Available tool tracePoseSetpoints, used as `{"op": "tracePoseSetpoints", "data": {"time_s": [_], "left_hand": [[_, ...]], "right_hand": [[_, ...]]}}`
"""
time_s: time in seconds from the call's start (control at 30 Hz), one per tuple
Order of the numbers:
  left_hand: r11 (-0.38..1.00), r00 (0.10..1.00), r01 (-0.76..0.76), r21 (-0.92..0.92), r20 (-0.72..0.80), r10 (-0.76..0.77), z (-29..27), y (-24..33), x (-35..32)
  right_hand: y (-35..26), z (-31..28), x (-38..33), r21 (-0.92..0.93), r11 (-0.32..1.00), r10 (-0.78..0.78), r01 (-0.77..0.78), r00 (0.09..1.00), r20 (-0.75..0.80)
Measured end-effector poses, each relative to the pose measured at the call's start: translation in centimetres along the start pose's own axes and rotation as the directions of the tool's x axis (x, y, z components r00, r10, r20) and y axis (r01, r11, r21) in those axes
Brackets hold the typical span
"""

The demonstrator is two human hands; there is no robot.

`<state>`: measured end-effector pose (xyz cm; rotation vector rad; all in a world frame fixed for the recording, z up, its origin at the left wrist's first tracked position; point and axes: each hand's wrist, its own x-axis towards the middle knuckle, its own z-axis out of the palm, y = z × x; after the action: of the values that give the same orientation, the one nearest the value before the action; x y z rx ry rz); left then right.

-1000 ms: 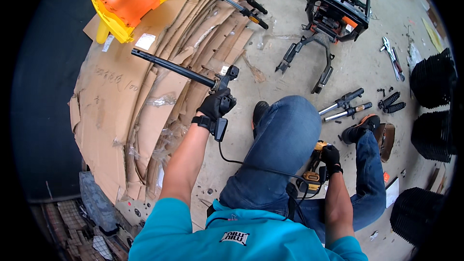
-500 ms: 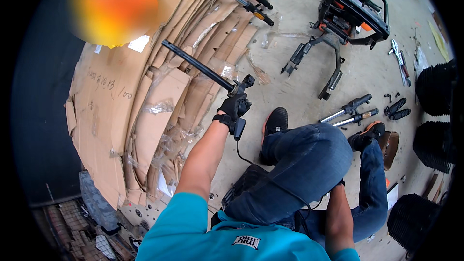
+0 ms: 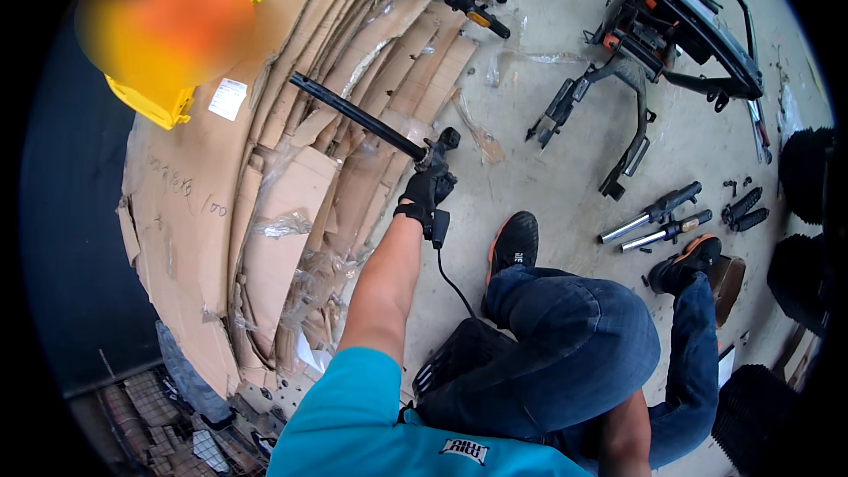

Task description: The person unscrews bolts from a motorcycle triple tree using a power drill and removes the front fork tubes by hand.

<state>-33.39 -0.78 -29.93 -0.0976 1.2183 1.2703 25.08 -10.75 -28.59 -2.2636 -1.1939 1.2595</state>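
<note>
My left hand (image 3: 427,189), in a black glove, is closed around the clamp end of a steering stem (image 3: 358,115). Its long black tube points up and left over the cardboard stack. A small black device hangs at the left wrist, with a cable (image 3: 458,284) running down toward my body. My right forearm (image 3: 625,433) comes up from the lower edge behind my bent knee. The leg hides the right hand, so its fingers and anything in them do not show.
Flattened cardboard (image 3: 190,212) lies stacked at left, with yellow plastic parts (image 3: 146,99) on top. A black vehicle frame (image 3: 654,53) stands at upper right. Two fork legs (image 3: 658,216) and black coil springs (image 3: 744,209) lie on the floor. Black ribbed stacks (image 3: 799,272) line the right side.
My view has shifted, so the floor parts sit farther right. The left hand keeps its hold on the steering stem. The right hand, partly visible before, is now hidden behind the leg.
</note>
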Motion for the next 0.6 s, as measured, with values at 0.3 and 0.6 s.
{"op": "tracePoseSetpoints", "data": {"time_s": [0.3, 0.6], "left_hand": [[0.994, 0.988, -0.009, 0.113, -0.155, 0.027, -0.7, 0.6, 0.8], [0.953, 0.962, -0.096, 0.288, -0.218, 0.163, 0.2, 1.3, 0.5]], "right_hand": [[-1.2, -0.8, -1.6, -0.086, 0.996, 0.034, -0.034, 0.999, -0.005], [0.8, 0.1, -0.8, -0.024, 1.000, 0.002, -0.004, 0.997, -0.083]]}}
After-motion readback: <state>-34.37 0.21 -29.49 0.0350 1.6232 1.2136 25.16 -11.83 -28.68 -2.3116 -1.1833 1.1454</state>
